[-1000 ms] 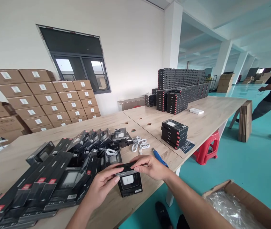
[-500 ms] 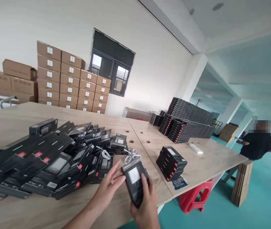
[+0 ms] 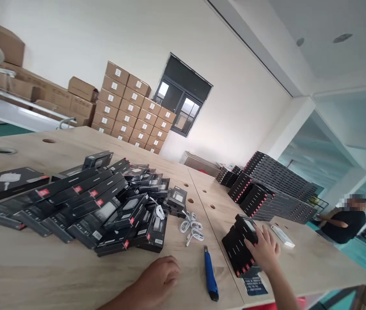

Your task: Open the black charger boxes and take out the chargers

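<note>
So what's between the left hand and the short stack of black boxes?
Head view: a long blue cutter lies on the wooden table between the left hand and the stack.

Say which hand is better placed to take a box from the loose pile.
Probably the left hand: it appears empty and lies nearer the loose pile, while the right hand is on the small stack.

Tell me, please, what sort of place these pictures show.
Probably a packing workshop or warehouse: brown cardboard cartons with white labels stand stacked near the white wall, and many rectangular black boxes with red marks lie heaped on a long, pale wood-grained table.
</note>
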Tool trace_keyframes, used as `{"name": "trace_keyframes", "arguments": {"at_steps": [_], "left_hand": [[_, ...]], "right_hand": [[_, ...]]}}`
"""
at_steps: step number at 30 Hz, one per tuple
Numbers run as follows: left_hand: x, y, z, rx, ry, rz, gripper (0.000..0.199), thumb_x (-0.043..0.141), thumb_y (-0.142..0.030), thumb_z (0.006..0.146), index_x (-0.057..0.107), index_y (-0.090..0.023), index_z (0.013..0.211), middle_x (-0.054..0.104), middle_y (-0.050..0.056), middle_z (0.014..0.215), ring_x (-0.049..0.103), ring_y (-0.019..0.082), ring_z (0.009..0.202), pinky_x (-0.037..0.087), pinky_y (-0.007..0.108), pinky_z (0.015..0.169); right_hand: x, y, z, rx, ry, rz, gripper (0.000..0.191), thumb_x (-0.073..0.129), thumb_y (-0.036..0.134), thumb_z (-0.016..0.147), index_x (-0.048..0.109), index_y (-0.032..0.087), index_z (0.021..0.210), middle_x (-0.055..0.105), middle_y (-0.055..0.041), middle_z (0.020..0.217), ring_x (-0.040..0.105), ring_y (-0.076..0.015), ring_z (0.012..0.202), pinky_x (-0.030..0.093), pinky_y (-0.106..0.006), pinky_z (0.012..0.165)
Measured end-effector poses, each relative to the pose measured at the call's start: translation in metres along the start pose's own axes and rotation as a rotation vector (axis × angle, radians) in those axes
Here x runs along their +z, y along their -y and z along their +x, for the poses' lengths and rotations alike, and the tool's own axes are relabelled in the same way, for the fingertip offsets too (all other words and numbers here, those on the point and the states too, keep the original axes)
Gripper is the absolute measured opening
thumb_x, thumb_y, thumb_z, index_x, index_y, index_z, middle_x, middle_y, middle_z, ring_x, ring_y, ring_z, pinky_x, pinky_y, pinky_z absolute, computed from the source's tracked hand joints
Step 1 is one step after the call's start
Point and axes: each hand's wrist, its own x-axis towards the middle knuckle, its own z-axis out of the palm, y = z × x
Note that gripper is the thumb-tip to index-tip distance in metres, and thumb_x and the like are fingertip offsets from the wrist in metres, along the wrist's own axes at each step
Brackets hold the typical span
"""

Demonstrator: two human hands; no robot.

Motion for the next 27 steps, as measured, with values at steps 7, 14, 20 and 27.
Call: {"name": "trace_keyframes", "arguments": {"at_steps": [7, 14, 20, 27], "left_hand": [[0.009, 0.007, -0.008, 0.045, -0.017, 0.069, 0.029, 0.056, -0.008, 0.072, 0.071, -0.024, 0.092, 0.072, 0.005, 0.112, 0.066, 0.023, 0.107, 0.051, 0.036, 0.099], [-0.01, 0.004, 0.006, -0.035, -0.179, 0.473, 0.062, 0.057, -0.012, 0.077, 0.058, -0.02, 0.138, 0.045, 0.015, 0.157, 0.036, 0.037, 0.148, 0.024, 0.06, 0.124], [0.002, -0.007, -0.006, -0.099, -0.105, 0.565, 0.079, 0.067, -0.028, 0.076, 0.044, -0.022, 0.152, 0.057, 0.019, 0.145, 0.048, 0.042, 0.137, 0.017, 0.066, 0.122], [-0.035, -0.033, 0.034, -0.087, -0.097, 0.568, 0.042, 0.05, -0.015, 0.09, 0.062, -0.023, 0.129, 0.065, 0.012, 0.128, 0.058, 0.029, 0.119, 0.046, 0.045, 0.103]], "right_hand": [[0.075, 0.058, -0.107, -0.214, 0.273, -0.078, 0.053, 0.055, 0.042, 0.09, 0.059, 0.019, 0.138, 0.059, -0.018, 0.136, 0.057, -0.0355, 0.124, 0.049, -0.046, 0.097], [0.104, 0.051, -0.14, -0.013, 0.429, 0.074, 0.05, 0.045, 0.039, 0.094, 0.064, 0.012, 0.131, 0.07, -0.0194, 0.118, 0.067, -0.035, 0.114, 0.053, -0.045, 0.095], [0.098, 0.051, -0.146, 0.06, 0.374, 0.176, 0.054, 0.041, 0.042, 0.094, 0.062, 0.009, 0.132, 0.067, -0.0201, 0.125, 0.065, -0.0344, 0.118, 0.053, -0.042, 0.098], [0.094, 0.058, -0.15, 0.037, 0.31, 0.161, 0.053, 0.038, 0.042, 0.095, 0.063, 0.013, 0.13, 0.069, -0.0194, 0.121, 0.066, -0.0361, 0.114, 0.053, -0.046, 0.094]]}}
